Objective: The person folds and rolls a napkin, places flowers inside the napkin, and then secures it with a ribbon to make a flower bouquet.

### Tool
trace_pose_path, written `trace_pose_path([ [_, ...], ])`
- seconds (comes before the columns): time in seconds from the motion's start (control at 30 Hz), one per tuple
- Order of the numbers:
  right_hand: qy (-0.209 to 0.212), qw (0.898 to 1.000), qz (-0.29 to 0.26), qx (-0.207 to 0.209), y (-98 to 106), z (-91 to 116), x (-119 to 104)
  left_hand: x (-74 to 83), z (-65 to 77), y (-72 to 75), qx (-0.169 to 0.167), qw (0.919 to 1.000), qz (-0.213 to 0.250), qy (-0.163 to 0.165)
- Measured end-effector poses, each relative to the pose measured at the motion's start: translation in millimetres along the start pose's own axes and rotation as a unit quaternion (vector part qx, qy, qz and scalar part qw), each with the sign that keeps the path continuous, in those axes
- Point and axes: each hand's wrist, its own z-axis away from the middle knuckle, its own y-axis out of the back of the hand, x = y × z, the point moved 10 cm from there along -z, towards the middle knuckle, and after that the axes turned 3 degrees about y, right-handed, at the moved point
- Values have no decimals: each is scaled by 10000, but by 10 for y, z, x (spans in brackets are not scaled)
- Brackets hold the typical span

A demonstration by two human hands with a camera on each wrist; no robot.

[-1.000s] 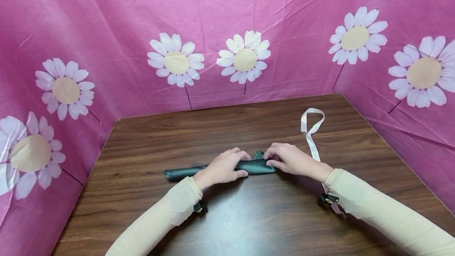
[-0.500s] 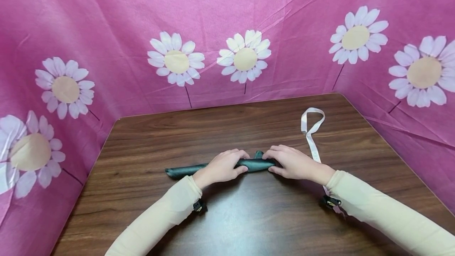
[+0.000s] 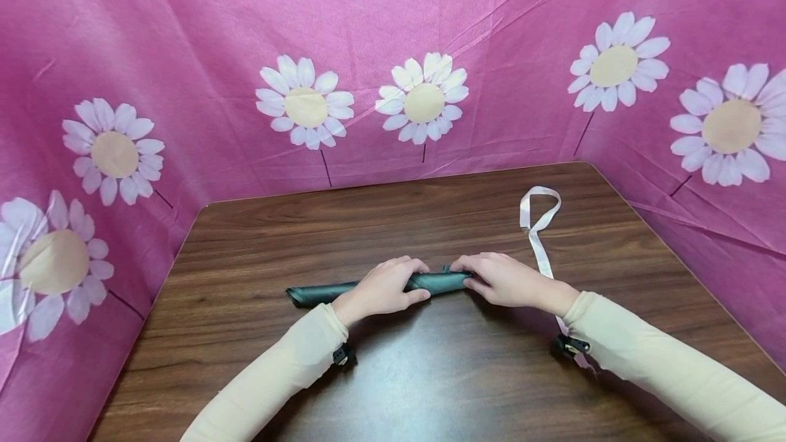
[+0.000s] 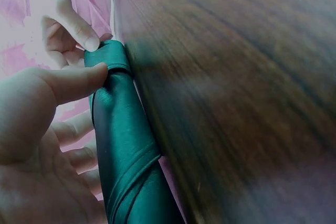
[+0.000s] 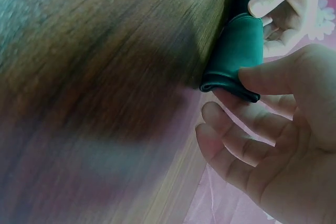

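A dark green, satin-like cloth [image 3: 439,283] is rolled into a long tube lying crosswise on the table. Around its middle, my left hand [image 3: 382,286] grips it, thumb on the near side and fingers on the far side. My right hand [image 3: 506,280] pinches the right end between thumb and fingers. Seen from the right wrist, that end of the rolled cloth [image 5: 236,51] is flattened, with folded layers showing. Diagonal wrapped edges run along the green roll [image 4: 134,145] in the left wrist view. A small green flap [image 3: 446,269] peeks out behind the roll, partly hidden by the right fingers.
A white ribbon [image 3: 540,224] lies looped on the right of the wooden table [image 3: 344,230] and runs under the right wrist. Pink cloth walls [image 3: 368,5] with printed daisies enclose the table's back and sides.
My right hand has shifted over the roll's right end, now covering it. The roll has turned slightly, and the green flap behind it shows less. My left hand stays nearly in place.
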Motion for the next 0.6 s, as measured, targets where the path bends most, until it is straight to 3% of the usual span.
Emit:
trace_pose_path([
  [0.6,-270,9930,-1000,-563,-129,3,88,57,-7,27,105,9998,89,-139],
])
